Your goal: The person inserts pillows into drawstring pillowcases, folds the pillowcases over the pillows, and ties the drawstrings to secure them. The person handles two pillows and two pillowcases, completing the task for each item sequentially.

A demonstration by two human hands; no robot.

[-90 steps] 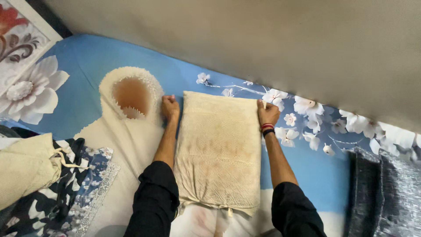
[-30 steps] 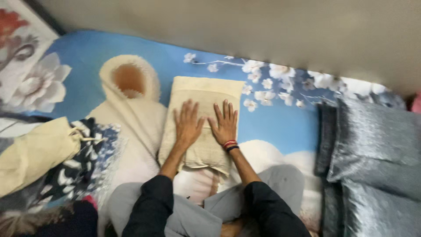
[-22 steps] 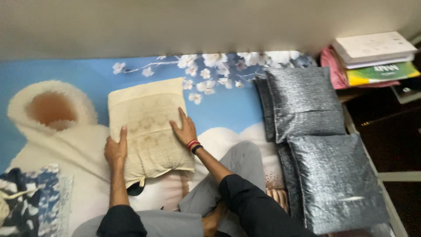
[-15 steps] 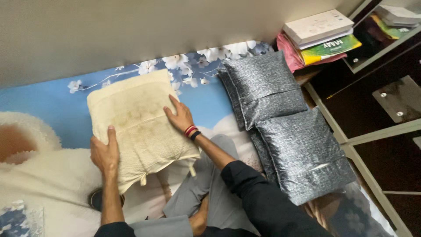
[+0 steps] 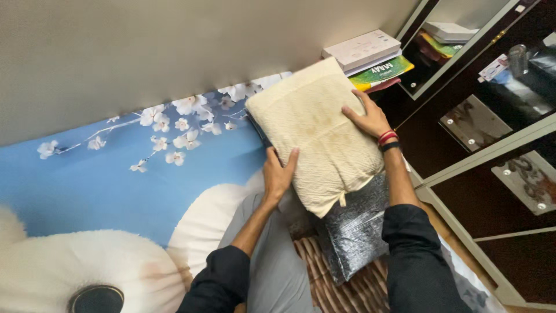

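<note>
A folded cream textured cloth (image 5: 315, 124) rests on top of the grey shiny cushions (image 5: 353, 232) at the right side of the bed. My left hand (image 5: 279, 174) grips its near left edge, thumb on top. At the cloth's right side, my right hand (image 5: 370, 119) lies with fingers spread on the fabric; that wrist carries red and black bands. Both arms are in black sleeves, and my grey trouser leg (image 5: 278, 261) shows below.
The bedsheet (image 5: 116, 179) is blue with white blossoms and a large white flower. A beige wall (image 5: 145, 52) runs along the far side. A stack of books (image 5: 370, 58) sits beyond the cushions. Dark cabinet doors with glass panels (image 5: 498, 150) stand at the right.
Both hands took the folded cloth by its sides, lifted it off the sheet and carried it right onto the grey cushions. The view swung right, away from the cream garment.
</note>
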